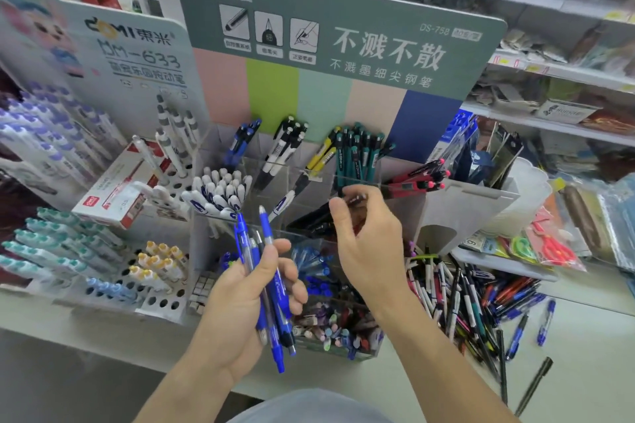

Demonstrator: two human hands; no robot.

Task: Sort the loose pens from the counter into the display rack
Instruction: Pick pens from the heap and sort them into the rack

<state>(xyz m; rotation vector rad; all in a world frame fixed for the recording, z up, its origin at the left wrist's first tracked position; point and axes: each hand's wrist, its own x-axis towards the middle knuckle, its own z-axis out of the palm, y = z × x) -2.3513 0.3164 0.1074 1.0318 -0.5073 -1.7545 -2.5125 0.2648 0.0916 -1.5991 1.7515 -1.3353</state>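
Left hand (pixel 247 299) grips pens (pixel 271 285) (rack (pixel 343 178) reads "DS-758").

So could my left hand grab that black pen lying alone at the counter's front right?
Probably not as things stand: the left hand already grips a bundle of blue pens, and the black pen lies beyond the right arm.

Clear glossy plastic display rack (pixel 311 173)

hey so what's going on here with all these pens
A person is sorting pens into a clear display rack. The left hand grips a bunch of blue pens; the right hand pinches a dark pen over a compartment of black pens. A pile of loose pens lies on the counter.
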